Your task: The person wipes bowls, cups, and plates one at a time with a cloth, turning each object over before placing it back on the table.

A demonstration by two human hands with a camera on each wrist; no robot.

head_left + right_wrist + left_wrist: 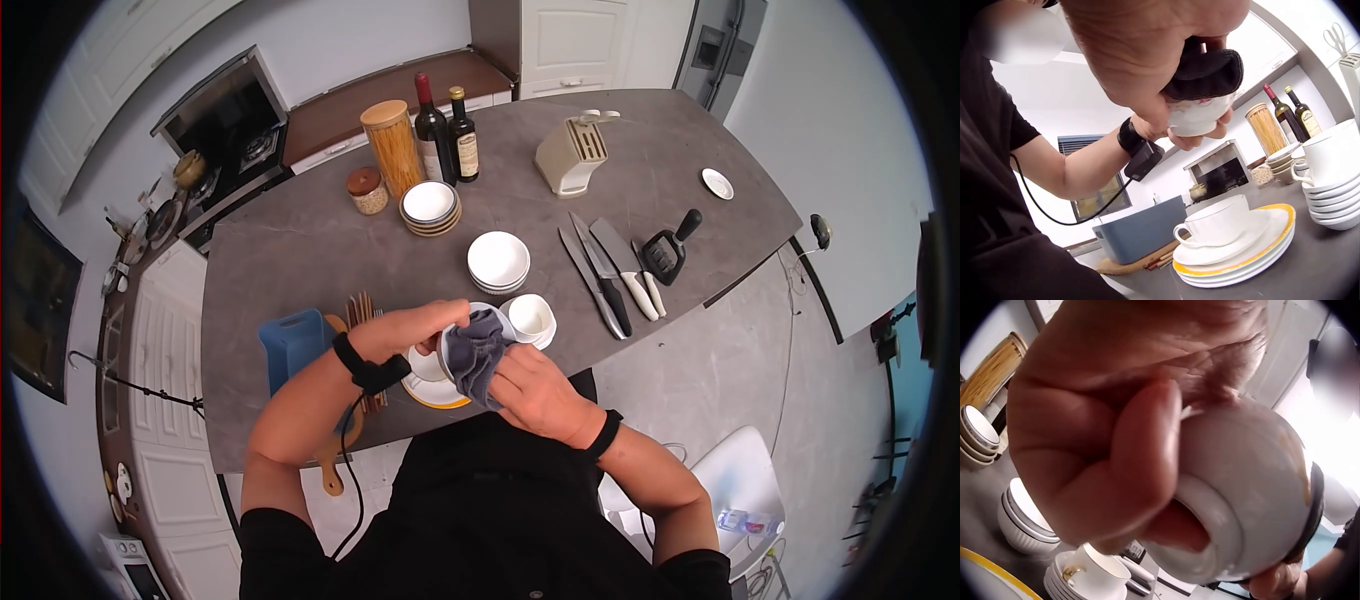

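My left hand [425,325] grips a white bowl [1254,487] by its foot and side, its fingers curled at the underside. A dark grey cloth [474,350] is bunched inside the bowl and hangs over its rim. With curled fingers my right hand [545,395] holds the cloth against the bowl. Below the hands, a white cup [1216,222] stands on a saucer atop stacked plates with a yellow rim [1288,228]. Next to the bowl in the head view, another white cup [530,316] sits on a stack of saucers [1335,212].
Stacked white bowls [498,260] stand just beyond my hands. Several knives [598,285] and a black-handled tool [667,255] lie to the right. A knife block [572,160], bottles [433,135] and jars stand farther back. At left are a blue bin [295,345] and chopsticks [362,310].
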